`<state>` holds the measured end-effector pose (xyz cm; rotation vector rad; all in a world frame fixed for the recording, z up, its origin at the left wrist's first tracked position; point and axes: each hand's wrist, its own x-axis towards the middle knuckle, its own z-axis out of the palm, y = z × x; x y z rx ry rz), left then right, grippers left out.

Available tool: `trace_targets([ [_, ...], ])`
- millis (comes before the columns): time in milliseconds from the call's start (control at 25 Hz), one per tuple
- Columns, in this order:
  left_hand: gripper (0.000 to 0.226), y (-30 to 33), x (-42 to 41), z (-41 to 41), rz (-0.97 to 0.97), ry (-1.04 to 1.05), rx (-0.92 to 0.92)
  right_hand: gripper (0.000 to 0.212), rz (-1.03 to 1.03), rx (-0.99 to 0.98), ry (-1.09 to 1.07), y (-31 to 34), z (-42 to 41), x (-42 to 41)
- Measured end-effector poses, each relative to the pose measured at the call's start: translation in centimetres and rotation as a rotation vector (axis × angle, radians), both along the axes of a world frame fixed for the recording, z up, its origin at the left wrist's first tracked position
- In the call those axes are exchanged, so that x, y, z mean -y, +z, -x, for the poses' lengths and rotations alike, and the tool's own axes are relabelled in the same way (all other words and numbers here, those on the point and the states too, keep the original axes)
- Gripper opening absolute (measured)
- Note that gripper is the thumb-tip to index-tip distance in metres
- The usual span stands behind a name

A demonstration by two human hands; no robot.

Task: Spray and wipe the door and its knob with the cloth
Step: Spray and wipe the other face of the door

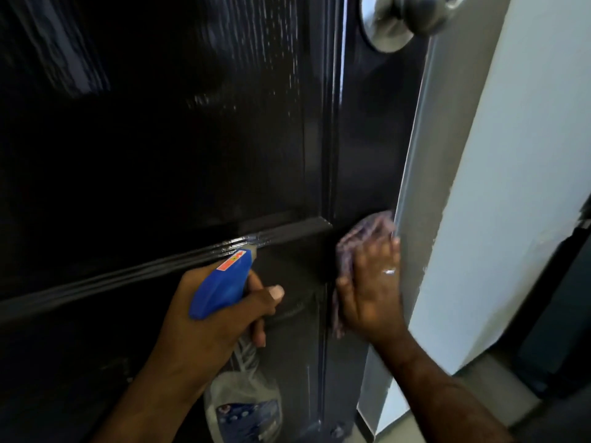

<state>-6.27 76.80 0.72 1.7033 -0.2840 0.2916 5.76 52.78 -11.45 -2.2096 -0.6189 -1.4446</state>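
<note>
Black door (160, 155) fills view; wet streaks on upper panel. Pale wall (511, 155) at right. Metal knob (412, 11) at top, untouched. Step in hand: wiping door's right edge strip, level with lower panel rail. Spray bottle (224, 282) in left hand (204, 321), grip curled round blue head, nozzle toward door. Right hand (374, 289) flat, fingers straight, pressing purple cloth (361, 238) on door. Next likely: wipe upward toward knob.
</note>
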Motion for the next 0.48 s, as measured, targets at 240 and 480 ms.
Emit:
trace_targets([
  [240,0.022,-5.5,1.0,0.9,0.016,0.073,-0.069,0.068,-0.544,-0.021,-0.01,6.8,0.0,-6.5],
  [480,0.026,-12.8,1.6,1.2,0.083,0.073,-0.12,0.076,-0.703,-0.495,-0.063,-16.1,5.2,-8.5],
])
